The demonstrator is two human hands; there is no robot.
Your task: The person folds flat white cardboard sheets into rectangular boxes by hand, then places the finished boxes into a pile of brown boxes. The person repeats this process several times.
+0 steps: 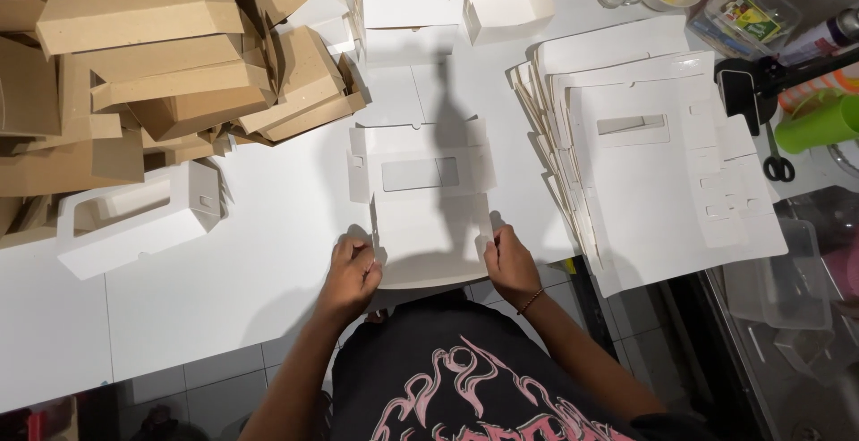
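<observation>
Head view: box blank [420, 199] between grips

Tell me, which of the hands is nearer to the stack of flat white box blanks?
Right. The right hand sits just left of the stack of flat white box blanks; the left hand is farther left, across the flat box.

Both bare forearms reach forward from the torso in the black printed shirt, angled slightly inward. The left hand [351, 271] is curled, knuckles up, fingertips pinching the left near edge of the flat white cardboard box blank [420, 182]. The right hand [508, 260], a thin bracelet at its wrist, grips that blank's right near edge likewise.
</observation>
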